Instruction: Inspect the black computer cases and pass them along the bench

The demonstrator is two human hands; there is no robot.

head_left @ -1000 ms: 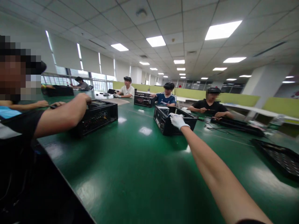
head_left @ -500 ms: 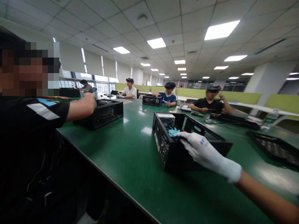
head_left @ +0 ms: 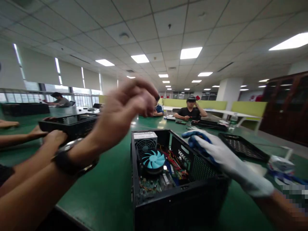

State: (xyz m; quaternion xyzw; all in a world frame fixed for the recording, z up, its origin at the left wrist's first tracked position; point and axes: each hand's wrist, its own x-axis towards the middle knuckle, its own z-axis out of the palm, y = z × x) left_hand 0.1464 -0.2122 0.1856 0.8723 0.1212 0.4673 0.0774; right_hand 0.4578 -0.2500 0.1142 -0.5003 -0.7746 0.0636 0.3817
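An open black computer case [head_left: 168, 205] stands on the green table [head_left: 103, 192] right in front of me. Inside it are a blue-bladed fan [head_left: 153, 159], red wires and a circuit board. My right hand [head_left: 216, 154], in a white glove with blue fingertips, grips the top edge of the case's right wall. My left hand [head_left: 122, 112] is bare, with a dark watch [head_left: 69, 157] at the wrist. It hangs raised left of the case, blurred, its fingers bunched together with nothing visible in them.
A neighbour's bare hands [head_left: 54, 136] hold another black case [head_left: 69, 123] at the left. A black mesh panel [head_left: 243, 147] lies on the table to the right. Other people sit across the table [head_left: 191, 110]. A dark wooden cabinet [head_left: 286, 106] stands far right.
My right hand has drawn the case across the table from far away to right in front of me. My left hand has come up into view. The view has swung right.
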